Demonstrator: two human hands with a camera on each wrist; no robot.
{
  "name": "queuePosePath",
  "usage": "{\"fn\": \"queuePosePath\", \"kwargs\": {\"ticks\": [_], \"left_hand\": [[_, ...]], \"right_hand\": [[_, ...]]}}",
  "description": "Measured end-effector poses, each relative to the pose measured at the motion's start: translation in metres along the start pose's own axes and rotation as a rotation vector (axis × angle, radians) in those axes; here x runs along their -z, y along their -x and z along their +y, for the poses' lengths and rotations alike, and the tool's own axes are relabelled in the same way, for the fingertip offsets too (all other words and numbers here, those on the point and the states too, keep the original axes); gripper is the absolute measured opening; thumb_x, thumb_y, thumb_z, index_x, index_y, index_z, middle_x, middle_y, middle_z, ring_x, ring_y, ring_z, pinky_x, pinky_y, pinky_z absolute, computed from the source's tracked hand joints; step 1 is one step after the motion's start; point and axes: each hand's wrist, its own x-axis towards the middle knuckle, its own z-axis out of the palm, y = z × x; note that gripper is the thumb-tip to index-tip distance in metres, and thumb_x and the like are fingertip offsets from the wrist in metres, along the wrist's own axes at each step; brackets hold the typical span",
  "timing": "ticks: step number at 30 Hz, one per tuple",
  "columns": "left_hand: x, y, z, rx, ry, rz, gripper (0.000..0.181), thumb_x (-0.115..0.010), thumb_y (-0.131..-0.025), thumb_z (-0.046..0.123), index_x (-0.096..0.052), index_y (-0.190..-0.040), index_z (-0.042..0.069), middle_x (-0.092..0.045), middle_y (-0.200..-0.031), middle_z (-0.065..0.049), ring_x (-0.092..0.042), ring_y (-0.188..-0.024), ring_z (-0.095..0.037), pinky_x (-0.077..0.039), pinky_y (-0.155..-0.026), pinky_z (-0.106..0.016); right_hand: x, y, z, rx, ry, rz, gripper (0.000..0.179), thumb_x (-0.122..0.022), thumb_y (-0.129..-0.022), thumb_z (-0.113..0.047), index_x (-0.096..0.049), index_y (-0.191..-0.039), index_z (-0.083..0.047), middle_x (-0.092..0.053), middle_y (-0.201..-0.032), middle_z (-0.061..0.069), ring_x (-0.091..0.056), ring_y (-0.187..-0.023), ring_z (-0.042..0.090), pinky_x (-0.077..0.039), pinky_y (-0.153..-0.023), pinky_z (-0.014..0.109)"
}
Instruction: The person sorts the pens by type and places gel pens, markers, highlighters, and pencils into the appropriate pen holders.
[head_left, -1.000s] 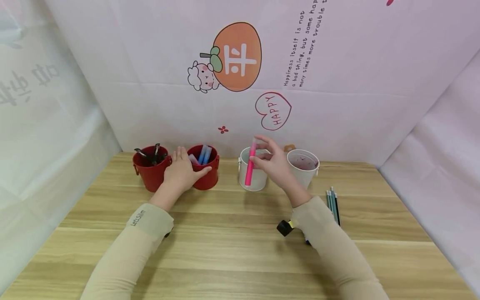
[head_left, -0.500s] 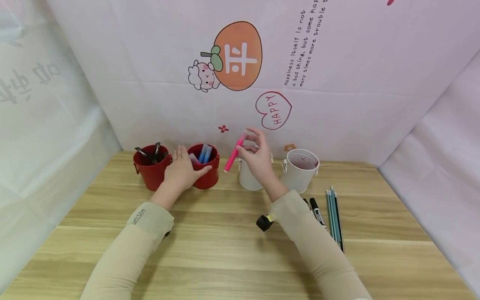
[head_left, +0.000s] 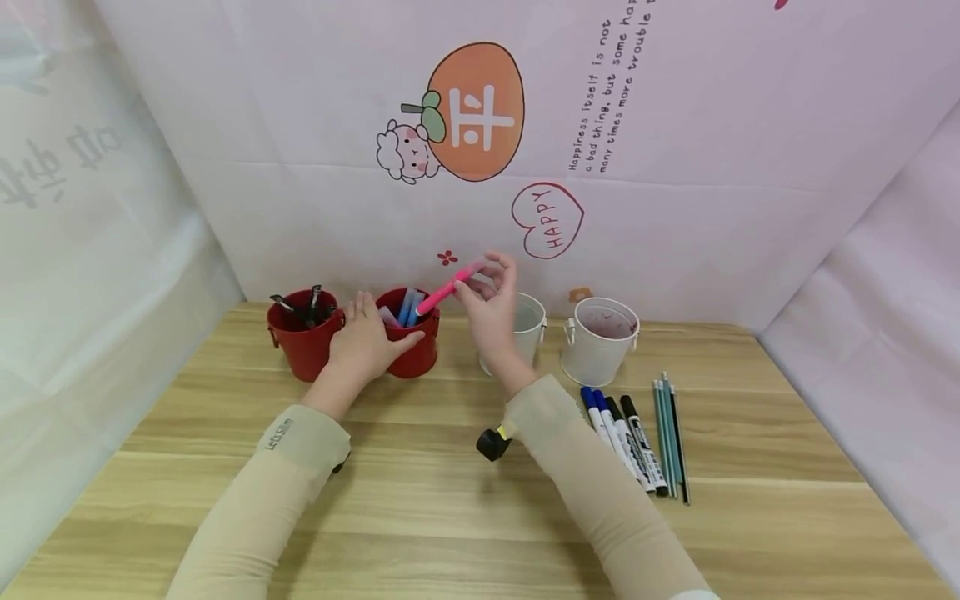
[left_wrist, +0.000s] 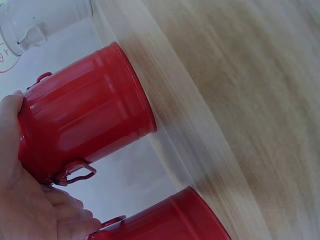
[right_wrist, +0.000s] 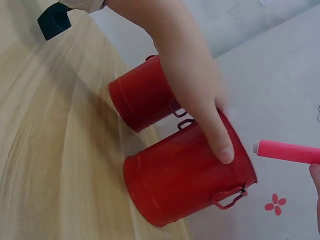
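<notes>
In the head view my right hand [head_left: 491,312] pinches a pink marker [head_left: 444,292] between thumb and fingers. The marker slants down to the left, its lower end over the rim of the right red bucket [head_left: 411,354]. Blue markers [head_left: 409,307] with pale ends stand in that bucket beside a pinkish one. My left hand [head_left: 363,340] rests against the same bucket's left side, fingers straight up and thumb laid across its front. The right wrist view shows the left thumb [right_wrist: 220,142] flat on the red wall, with the marker's pale tip just off the rim.
A second red bucket [head_left: 303,354] holding black pens [head_left: 309,308] stands at the left. Two white buckets, a nearer one [head_left: 531,321] and a farther one [head_left: 596,354], stand to the right. Several whiteboard markers [head_left: 626,442] and pencils [head_left: 670,433] lie at the right. A printed cloth rises behind.
My right hand has carried the pink marker left from over the white bucket to the right red bucket, tipping it from upright to slanted. The left hand has stayed in place.
</notes>
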Motion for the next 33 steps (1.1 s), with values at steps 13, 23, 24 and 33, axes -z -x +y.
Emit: {"fn": "queuePosePath", "kwargs": {"ticks": [13, 23, 24, 33], "left_hand": [[0.001, 0.000, 0.001, 0.005, 0.005, -0.007, 0.119, -0.062, -0.091, 0.068, -0.004, -0.158, -0.013, -0.006, -0.166, -0.031, -0.008, -0.153, -0.047, -0.041, -0.106, -0.061], [0.002, 0.001, 0.002, 0.004, 0.007, -0.005, 0.119, -0.061, -0.091, 0.068, -0.005, -0.158, -0.013, -0.006, -0.166, -0.031, -0.008, -0.153, -0.047, -0.040, -0.108, -0.061], [0.002, 0.001, 0.002, 0.005, 0.006, -0.003, 0.119, -0.062, -0.091, 0.068, -0.006, -0.158, -0.013, -0.006, -0.166, -0.031, -0.008, -0.153, -0.047, -0.040, -0.108, -0.061], [0.003, 0.001, 0.003, 0.023, -0.017, -0.020, 0.119, -0.060, -0.092, 0.069, -0.004, -0.158, -0.012, -0.005, -0.166, -0.030, -0.007, -0.153, -0.046, -0.038, -0.109, -0.061]], "right_hand": [[-0.004, 0.008, 0.016, -0.025, 0.101, -0.012, 0.049, -0.066, -0.094, 0.012, -0.044, -0.136, 0.000, -0.058, -0.118, 0.017, -0.067, -0.107, 0.037, -0.058, -0.091, 0.036], [-0.010, 0.014, 0.020, -0.046, 0.189, -0.066, 0.046, -0.067, -0.095, 0.008, -0.051, -0.137, -0.001, -0.058, -0.123, 0.019, -0.066, -0.106, 0.035, -0.058, -0.091, 0.034], [-0.010, 0.014, 0.021, -0.048, 0.193, -0.076, 0.045, -0.067, -0.095, 0.008, -0.051, -0.137, 0.000, -0.058, -0.124, 0.020, -0.066, -0.106, 0.036, -0.058, -0.091, 0.034], [-0.010, 0.016, 0.016, -0.063, 0.315, -0.175, 0.027, -0.067, -0.097, 0.002, -0.068, -0.124, 0.004, -0.057, -0.124, 0.019, -0.068, -0.109, 0.033, -0.058, -0.090, 0.033]]}}
